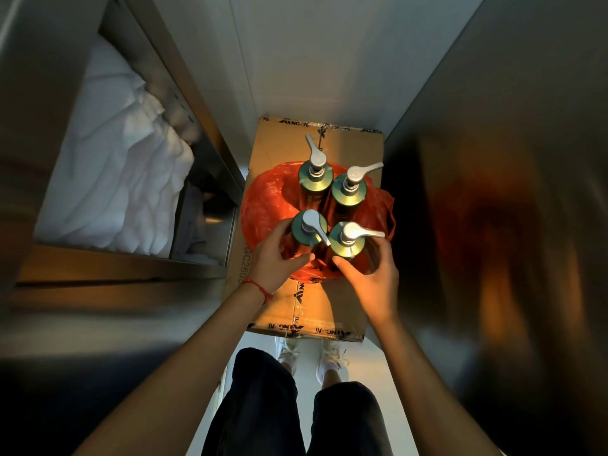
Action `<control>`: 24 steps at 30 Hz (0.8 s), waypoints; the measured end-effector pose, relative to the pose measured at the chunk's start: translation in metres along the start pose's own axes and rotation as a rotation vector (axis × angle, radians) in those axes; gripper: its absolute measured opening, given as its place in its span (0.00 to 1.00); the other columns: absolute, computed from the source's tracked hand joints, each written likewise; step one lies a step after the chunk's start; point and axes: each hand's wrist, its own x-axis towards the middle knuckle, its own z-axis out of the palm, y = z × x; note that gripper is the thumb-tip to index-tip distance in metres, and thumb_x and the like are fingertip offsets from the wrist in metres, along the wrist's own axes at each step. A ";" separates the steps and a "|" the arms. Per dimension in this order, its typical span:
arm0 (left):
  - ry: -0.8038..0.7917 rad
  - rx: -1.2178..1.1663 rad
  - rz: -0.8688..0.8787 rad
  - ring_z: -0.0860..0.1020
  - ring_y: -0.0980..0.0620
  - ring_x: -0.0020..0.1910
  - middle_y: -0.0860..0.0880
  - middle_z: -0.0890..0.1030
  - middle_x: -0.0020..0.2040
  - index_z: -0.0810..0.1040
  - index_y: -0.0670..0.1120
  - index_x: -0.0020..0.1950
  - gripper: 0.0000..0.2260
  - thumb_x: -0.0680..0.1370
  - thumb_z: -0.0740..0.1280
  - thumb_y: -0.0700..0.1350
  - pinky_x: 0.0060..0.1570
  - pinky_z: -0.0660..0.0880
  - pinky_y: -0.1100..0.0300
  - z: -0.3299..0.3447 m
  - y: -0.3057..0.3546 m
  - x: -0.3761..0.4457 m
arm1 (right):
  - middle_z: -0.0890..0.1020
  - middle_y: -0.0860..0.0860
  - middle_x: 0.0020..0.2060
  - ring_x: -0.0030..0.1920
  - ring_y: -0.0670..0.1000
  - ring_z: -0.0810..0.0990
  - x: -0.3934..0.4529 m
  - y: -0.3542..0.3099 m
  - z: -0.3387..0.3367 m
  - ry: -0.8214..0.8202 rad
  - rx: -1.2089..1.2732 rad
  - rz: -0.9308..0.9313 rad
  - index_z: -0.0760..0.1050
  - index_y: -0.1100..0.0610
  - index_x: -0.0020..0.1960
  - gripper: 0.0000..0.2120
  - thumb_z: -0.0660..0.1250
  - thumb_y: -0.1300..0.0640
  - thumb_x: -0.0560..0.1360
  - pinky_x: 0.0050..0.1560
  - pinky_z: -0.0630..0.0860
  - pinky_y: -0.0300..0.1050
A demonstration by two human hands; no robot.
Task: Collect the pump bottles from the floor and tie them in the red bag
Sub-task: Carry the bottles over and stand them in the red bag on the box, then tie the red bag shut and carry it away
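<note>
Bottles [329,209], four in all, stand upright in the red bag [263,205] near the far end of a taped box [358,149]. The left hand [276,258] cups the near-left bottle, fingers curled around it; the right hand [371,278] is spread open beside the near-right one. Collecting looks finished; the bag lies slack and untied.
</note>
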 end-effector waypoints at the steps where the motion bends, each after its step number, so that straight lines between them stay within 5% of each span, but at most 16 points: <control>1: 0.007 -0.011 -0.006 0.73 0.62 0.57 0.56 0.75 0.56 0.68 0.60 0.60 0.29 0.67 0.74 0.38 0.53 0.71 0.72 0.000 0.001 -0.002 | 0.77 0.44 0.56 0.59 0.42 0.75 -0.001 -0.001 -0.001 0.005 -0.001 -0.001 0.70 0.48 0.60 0.29 0.77 0.52 0.61 0.61 0.71 0.40; 4: 0.032 -0.045 -0.015 0.74 0.54 0.59 0.50 0.76 0.58 0.69 0.55 0.61 0.27 0.67 0.74 0.37 0.55 0.73 0.65 -0.003 0.003 -0.007 | 0.77 0.49 0.61 0.63 0.47 0.74 -0.002 -0.002 -0.006 0.003 0.016 0.012 0.70 0.51 0.62 0.31 0.77 0.55 0.62 0.65 0.70 0.46; 7: 0.074 -0.056 -0.052 0.72 0.49 0.61 0.47 0.74 0.60 0.70 0.47 0.64 0.27 0.67 0.73 0.36 0.59 0.71 0.56 -0.013 0.005 -0.010 | 0.75 0.49 0.64 0.63 0.43 0.73 -0.006 -0.003 -0.015 0.024 0.077 0.058 0.69 0.53 0.66 0.32 0.76 0.58 0.64 0.63 0.70 0.37; 10: 0.195 -0.030 -0.080 0.71 0.52 0.60 0.49 0.73 0.60 0.70 0.44 0.65 0.24 0.70 0.71 0.38 0.54 0.70 0.65 -0.032 0.005 -0.011 | 0.76 0.49 0.60 0.61 0.43 0.74 -0.008 -0.001 -0.027 0.121 0.126 0.092 0.69 0.56 0.66 0.26 0.72 0.61 0.69 0.58 0.71 0.30; 13: 0.312 -0.017 -0.044 0.74 0.52 0.57 0.50 0.76 0.57 0.73 0.45 0.62 0.19 0.72 0.70 0.40 0.49 0.71 0.73 -0.051 0.006 -0.006 | 0.77 0.51 0.59 0.60 0.46 0.75 0.003 0.002 -0.036 0.226 0.133 0.135 0.70 0.58 0.65 0.21 0.68 0.61 0.73 0.59 0.71 0.38; 21: 0.458 -0.063 -0.187 0.72 0.52 0.60 0.43 0.75 0.63 0.71 0.43 0.64 0.21 0.72 0.69 0.42 0.58 0.69 0.58 -0.065 -0.015 0.040 | 0.78 0.58 0.60 0.57 0.48 0.75 0.069 0.031 -0.035 0.323 0.089 0.237 0.72 0.61 0.63 0.18 0.65 0.58 0.75 0.58 0.70 0.42; 24: 0.461 -0.072 -0.238 0.76 0.54 0.56 0.49 0.80 0.57 0.75 0.47 0.60 0.17 0.71 0.70 0.42 0.56 0.71 0.56 -0.062 -0.024 0.053 | 0.78 0.60 0.60 0.58 0.50 0.75 0.088 0.047 -0.029 0.316 0.058 0.283 0.72 0.63 0.63 0.18 0.65 0.59 0.75 0.57 0.69 0.42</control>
